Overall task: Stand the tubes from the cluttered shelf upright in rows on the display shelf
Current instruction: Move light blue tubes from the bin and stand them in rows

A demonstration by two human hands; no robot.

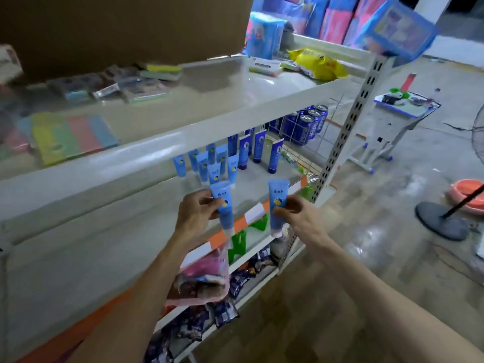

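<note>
My left hand (195,213) grips a light blue tube (224,208), cap end down, in front of the middle display shelf (259,212). A second light blue tube (277,205), also cap down, is pinched by my right hand (297,210) a little to the right. Both tubes hover just in front of the shelf's orange and white edge strip. On the shelf behind them stand several light blue tubes (207,166) in rows, with several dark blue tubes (259,146) farther back.
Blue cans (305,125) stand behind a wire divider at the shelf's far end. The upper shelf (199,121) carries sponges, cloth packs and a yellow bag (318,62). Snack packets fill the lower shelves. A perforated upright post (340,142) stands at right; a fan base (442,220) sits on the floor.
</note>
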